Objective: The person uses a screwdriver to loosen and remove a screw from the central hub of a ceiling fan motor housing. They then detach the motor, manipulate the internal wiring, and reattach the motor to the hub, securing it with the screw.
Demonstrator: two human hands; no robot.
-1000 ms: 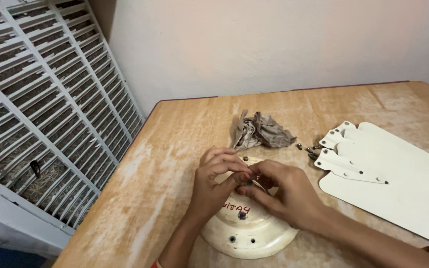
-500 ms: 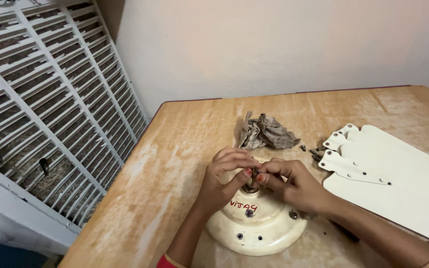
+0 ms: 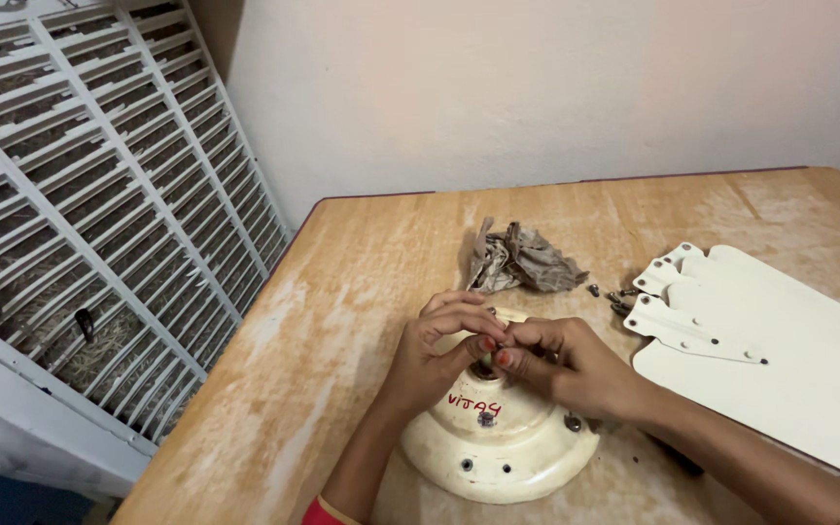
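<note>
A cream round fan motor housing (image 3: 498,442) lies on the wooden table (image 3: 342,321) in front of me. My left hand (image 3: 435,355) and my right hand (image 3: 571,365) meet over its top centre, fingertips pinched together on a small part at the hub. The part itself is mostly hidden by my fingers. Red writing and small screw holes show on the housing's near side.
A crumpled grey rag (image 3: 522,261) lies just behind the housing. Cream fan blades (image 3: 770,350) with metal brackets are stacked at the right, with loose screws (image 3: 614,297) beside them. A white louvred cooler panel (image 3: 80,194) stands at the left of the table.
The view has shifted slightly, so the housing sits lower right. Both hands stay pinched over the hub, with only small finger movement.
</note>
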